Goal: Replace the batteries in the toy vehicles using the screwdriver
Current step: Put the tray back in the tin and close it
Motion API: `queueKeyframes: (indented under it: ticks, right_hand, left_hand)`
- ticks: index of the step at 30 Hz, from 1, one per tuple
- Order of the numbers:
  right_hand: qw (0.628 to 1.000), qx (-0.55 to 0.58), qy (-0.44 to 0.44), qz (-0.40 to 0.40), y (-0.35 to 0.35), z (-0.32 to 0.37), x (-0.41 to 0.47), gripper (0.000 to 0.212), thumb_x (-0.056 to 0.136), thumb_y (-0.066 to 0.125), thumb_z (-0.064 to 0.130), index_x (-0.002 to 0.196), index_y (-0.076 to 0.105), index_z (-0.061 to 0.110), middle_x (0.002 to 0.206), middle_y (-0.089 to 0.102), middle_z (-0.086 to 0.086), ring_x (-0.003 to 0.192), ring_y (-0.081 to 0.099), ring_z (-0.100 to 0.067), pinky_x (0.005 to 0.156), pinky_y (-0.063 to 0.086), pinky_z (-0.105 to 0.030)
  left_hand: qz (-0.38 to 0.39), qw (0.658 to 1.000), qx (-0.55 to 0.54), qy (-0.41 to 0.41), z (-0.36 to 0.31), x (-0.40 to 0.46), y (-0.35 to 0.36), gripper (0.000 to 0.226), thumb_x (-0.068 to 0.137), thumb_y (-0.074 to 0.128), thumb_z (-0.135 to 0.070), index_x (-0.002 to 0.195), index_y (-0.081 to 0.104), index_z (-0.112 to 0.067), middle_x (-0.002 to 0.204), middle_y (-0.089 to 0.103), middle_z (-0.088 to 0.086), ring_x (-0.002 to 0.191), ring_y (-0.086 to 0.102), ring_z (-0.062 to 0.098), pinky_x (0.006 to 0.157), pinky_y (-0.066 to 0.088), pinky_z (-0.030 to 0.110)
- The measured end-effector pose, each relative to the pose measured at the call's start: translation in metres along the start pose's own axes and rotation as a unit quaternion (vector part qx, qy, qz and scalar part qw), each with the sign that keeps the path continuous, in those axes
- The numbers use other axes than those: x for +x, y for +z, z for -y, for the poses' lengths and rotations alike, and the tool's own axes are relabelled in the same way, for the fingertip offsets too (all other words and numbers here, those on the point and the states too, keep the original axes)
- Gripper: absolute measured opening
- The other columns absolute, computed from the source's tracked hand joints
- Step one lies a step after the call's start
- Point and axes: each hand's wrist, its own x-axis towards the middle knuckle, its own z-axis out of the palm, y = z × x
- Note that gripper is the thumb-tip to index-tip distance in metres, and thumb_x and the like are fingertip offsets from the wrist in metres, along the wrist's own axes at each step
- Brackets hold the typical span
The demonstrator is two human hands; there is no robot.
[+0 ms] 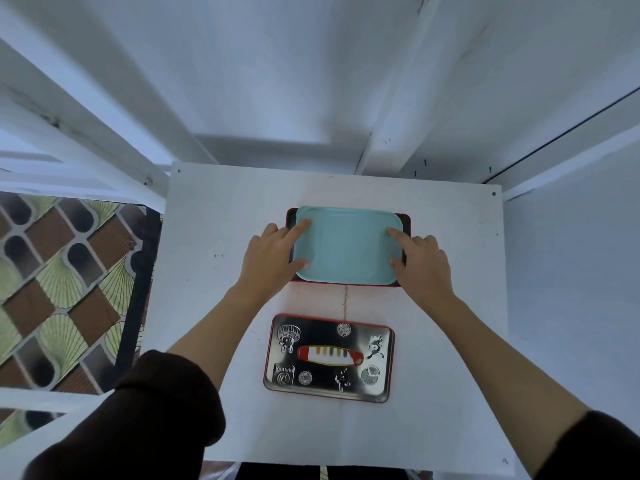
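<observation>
Toy vehicles, batteries, screwdriver: none to be seen. On white bench: one turquoise tray over one red-rimmed box at 12 o'clock; one decorated tin lid at 6 o'clock, lettering too blurred to read. Left hand and right hand flat, fingers spread, gripping tray's 9 and 3 o'clock edges. Two dark sleeves pushed up.
</observation>
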Motion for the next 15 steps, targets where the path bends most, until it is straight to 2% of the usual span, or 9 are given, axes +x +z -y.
queueKeyframes:
  ticks: [4,15]
  right_hand:
    - [0.995,-0.090,-0.019,0.044,-0.003,0.006,-0.003,0.056,0.090,0.053,0.027,0.142,0.030,0.021,0.107,0.055,-0.010,0.104,0.043,-0.026,0.080,0.035,-0.036]
    - [0.990,-0.117,-0.026,0.077,-0.003,0.005,0.009,0.054,0.091,0.052,0.026,0.140,0.030,0.023,0.110,0.053,-0.007,0.106,0.043,-0.024,0.081,0.033,-0.034]
  left_hand:
    - [0.020,0.999,0.038,0.010,0.000,-0.002,0.001,0.072,0.085,0.069,-0.029,0.147,0.034,-0.017,0.108,0.064,0.010,0.095,0.048,0.028,0.070,0.030,0.033]
    - [0.075,0.990,0.118,0.013,-0.001,0.005,0.000,0.074,0.093,0.054,-0.042,0.151,0.013,-0.022,0.126,0.055,0.002,0.111,0.043,0.022,0.083,0.036,0.032]
